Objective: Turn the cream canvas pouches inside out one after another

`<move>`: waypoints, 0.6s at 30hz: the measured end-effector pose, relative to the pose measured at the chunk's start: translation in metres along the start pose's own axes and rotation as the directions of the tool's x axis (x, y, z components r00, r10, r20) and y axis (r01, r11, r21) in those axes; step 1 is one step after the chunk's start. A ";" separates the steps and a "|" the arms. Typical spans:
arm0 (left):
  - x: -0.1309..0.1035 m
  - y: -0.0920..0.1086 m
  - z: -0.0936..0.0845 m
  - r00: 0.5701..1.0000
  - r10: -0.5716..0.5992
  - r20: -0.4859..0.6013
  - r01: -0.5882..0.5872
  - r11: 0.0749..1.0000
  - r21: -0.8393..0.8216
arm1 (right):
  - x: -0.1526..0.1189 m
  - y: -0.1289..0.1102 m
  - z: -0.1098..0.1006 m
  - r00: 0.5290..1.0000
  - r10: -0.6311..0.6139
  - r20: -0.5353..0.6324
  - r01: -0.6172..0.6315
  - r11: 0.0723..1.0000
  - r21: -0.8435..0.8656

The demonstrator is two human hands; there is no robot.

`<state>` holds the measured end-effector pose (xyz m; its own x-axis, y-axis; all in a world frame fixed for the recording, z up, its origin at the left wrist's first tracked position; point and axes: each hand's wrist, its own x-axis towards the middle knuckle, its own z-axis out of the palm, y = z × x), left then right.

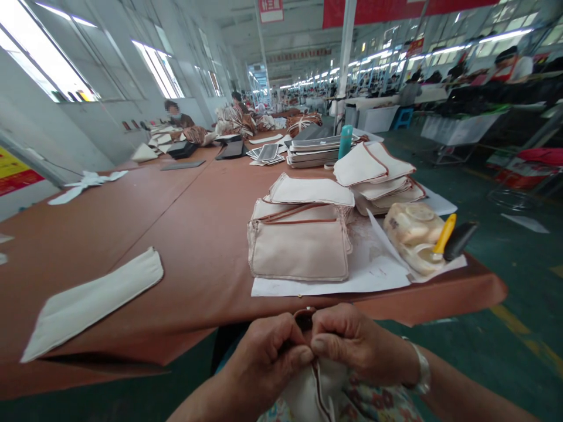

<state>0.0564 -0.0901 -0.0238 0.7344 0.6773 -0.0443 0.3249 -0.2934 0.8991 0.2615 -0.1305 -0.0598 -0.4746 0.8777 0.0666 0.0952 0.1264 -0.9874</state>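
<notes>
My left hand (275, 351) and my right hand (347, 340) meet just in front of the table's near edge. Both are closed, with thumbs and fingers pinching the top of a cream fabric piece with brown trim (314, 387). A small brown loop (304, 319) shows between the fingers. The piece hangs down over my lap, and its upper part is hidden by the hands. Straight beyond lies a stack of cream sewn pieces with brown edging (301, 249), resting on white paper (325, 287).
A second cream stack (373, 167) lies behind right. Near the right corner sit a plastic container (413, 225), a yellow-handled tool (444, 237) and a black-handled tool (460, 241). A teal bottle (345, 142) stands farther back. One cream panel (97, 299) lies left on the brown table (189, 223).
</notes>
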 end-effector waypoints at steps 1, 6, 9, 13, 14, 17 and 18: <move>-0.001 -0.003 -0.001 0.999 -0.024 0.032 0.026 0.998 -0.063 | -0.001 0.002 0.000 1.000 -0.011 0.016 0.011 1.000 0.002; -0.004 -0.022 -0.008 0.950 -0.176 0.258 0.278 0.855 -0.438 | -0.007 0.009 -0.006 0.999 0.004 0.054 -0.005 1.000 0.030; -0.004 -0.033 -0.020 0.913 -0.246 0.325 0.375 0.819 -0.435 | -0.009 0.007 -0.010 0.996 0.045 0.072 -0.052 0.993 0.107; -0.009 -0.039 -0.046 0.874 -0.285 0.393 0.360 0.924 -0.131 | -0.012 0.008 -0.017 0.996 0.051 0.078 -0.065 0.979 0.193; -0.011 -0.038 -0.051 0.883 -0.267 0.385 0.308 0.950 -0.047 | -0.012 0.009 -0.019 0.995 0.061 0.078 -0.076 0.978 0.196; -0.013 -0.026 -0.058 0.941 -0.151 0.302 0.115 0.984 0.133 | -0.007 0.006 -0.027 0.993 0.101 0.057 -0.102 0.995 0.008; -0.012 -0.019 -0.056 0.958 -0.105 0.266 0.064 0.986 0.157 | -0.003 0.002 -0.027 0.995 0.092 0.026 -0.088 0.988 -0.127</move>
<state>0.0082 -0.0546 -0.0159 0.8281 0.5007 -0.2523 0.4608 -0.3515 0.8149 0.2870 -0.1200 -0.0579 -0.4861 0.8735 -0.0279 0.2469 0.1066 -0.9632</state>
